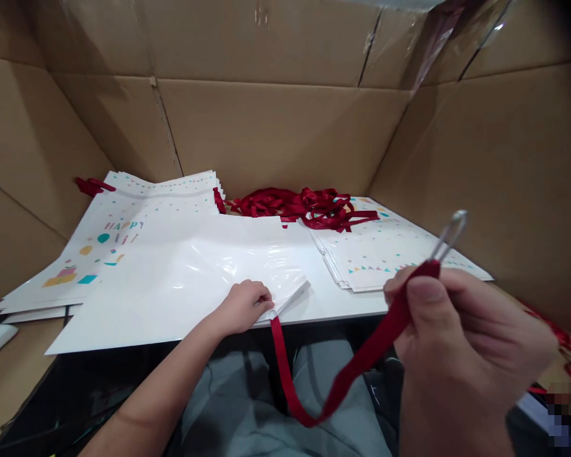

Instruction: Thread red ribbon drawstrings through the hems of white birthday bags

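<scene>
A red ribbon (pixel 282 355) runs from the folded edge of a white glossy sheet (pixel 143 292), sags in a loop above my lap, and rises to my right hand (pixel 466 336). That hand is closed, pinching the ribbon between thumb and fingers. A thin metal wire loop (pixel 451 233) sticks up from the ribbon's end there. My left hand (pixel 247 306) is closed on the sheet's near edge, right beside the spot where the ribbon comes out. Its fingertips are partly hidden, and how the ribbon passes through the sheet cannot be made out.
A heap of red ribbons (pixel 285 204) lies at the back. Printed white sheets (pixel 118 219) are stacked at the left, and another printed stack (pixel 385 251) lies at the right. Cardboard walls (pixel 266 133) surround the white work surface (pixel 321 303). Red strands hang at the far right.
</scene>
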Demonstrator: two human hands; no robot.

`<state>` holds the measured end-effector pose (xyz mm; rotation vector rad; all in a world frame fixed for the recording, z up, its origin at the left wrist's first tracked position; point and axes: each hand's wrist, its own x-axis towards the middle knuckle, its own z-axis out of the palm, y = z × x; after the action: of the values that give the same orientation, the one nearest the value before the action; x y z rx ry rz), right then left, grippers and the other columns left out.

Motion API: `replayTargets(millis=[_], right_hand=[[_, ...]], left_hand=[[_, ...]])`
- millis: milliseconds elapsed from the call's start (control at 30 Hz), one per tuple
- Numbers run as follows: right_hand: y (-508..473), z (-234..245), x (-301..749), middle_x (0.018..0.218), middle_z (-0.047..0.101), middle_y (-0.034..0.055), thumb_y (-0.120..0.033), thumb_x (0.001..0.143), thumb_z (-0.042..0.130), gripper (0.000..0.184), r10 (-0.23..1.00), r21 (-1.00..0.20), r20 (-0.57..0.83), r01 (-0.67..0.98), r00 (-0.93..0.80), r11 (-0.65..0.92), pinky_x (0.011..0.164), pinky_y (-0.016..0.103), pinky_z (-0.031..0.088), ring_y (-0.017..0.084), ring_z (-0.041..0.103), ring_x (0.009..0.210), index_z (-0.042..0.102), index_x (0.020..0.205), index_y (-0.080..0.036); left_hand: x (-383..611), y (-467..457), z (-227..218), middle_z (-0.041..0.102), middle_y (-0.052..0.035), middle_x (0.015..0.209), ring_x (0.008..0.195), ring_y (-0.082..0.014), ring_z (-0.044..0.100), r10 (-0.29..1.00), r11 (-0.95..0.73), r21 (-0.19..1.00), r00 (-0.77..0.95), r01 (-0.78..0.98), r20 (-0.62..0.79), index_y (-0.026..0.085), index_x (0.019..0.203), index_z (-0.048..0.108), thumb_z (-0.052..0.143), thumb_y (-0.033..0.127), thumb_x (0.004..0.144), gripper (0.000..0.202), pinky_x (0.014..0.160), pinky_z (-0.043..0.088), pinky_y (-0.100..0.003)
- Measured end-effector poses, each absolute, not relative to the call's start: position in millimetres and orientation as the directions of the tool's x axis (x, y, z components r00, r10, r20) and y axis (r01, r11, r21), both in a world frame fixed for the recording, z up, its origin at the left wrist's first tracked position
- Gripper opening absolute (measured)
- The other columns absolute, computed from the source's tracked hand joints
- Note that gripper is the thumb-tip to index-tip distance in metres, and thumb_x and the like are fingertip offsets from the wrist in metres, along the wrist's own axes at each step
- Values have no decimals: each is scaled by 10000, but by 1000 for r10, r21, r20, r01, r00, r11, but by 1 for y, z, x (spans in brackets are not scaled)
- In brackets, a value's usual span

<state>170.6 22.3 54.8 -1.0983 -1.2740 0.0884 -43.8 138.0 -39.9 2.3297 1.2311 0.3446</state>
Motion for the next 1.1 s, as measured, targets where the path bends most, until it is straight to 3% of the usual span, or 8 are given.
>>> replayTargets(millis=[67, 167, 267, 333, 700, 1100], right_hand=[[31, 56, 175, 580, 512, -12, -345, 924, 627, 239, 689, -717, 661, 523, 298, 461, 476, 222, 323, 98, 432, 524, 666, 761, -174], [47, 29, 167, 594, 503, -7, -404, 957, 523, 375, 949, -811, 314, 517, -11, 274, 521, 216, 335, 100, 441, 570, 600, 685, -157], [54, -18, 152, 585, 442, -15, -427, 946, 464, 418, 987, -870, -58, 492, -149, 23, 532, 218, 293, 93, 376, 576, 476, 627, -157], [53, -42, 144, 572, 418, -22, -428, 926, 458, 411, 970, -872, -181, 483, -163, -81, 526, 219, 264, 88, 340, 563, 436, 614, -162], [47, -56, 131, 523, 445, -21, -346, 906, 465, 396, 972, -824, -211, 555, -108, -117, 521, 234, 215, 89, 354, 522, 445, 556, -164], [50, -71, 132, 502, 486, -19, -357, 915, 491, 411, 983, -832, -178, 539, -37, -131, 531, 241, 228, 87, 382, 506, 506, 555, -159]], left_hand=[[-45, 136, -42, 728, -33, 956, 919, -205, 632, 835, -479, 530, 549, 700, 30, 218, 859, 717, 528, 253, 924, 203, 814, 469, -299], [-44, 133, -46, 734, -41, 930, 899, -211, 635, 843, -485, 519, 535, 704, 62, 213, 850, 722, 499, 256, 942, 245, 820, 464, -313], [-42, 129, -50, 739, -53, 905, 893, -230, 630, 852, -485, 491, 519, 724, 77, 209, 850, 725, 473, 254, 955, 277, 831, 449, -349], [-40, 126, -51, 744, -60, 924, 918, -241, 626, 860, -477, 473, 503, 740, 80, 210, 867, 724, 453, 250, 964, 290, 848, 440, -367], [-35, 118, -44, 731, -86, 924, 890, -243, 645, 850, -505, 379, 523, 776, 63, 188, 862, 715, 445, 228, 971, 294, 797, 432, -363], [-38, 123, -47, 728, 8, 801, 760, -170, 637, 859, -436, 602, 509, 670, 55, 225, 800, 711, 625, 321, 862, 143, 727, 451, -291]])
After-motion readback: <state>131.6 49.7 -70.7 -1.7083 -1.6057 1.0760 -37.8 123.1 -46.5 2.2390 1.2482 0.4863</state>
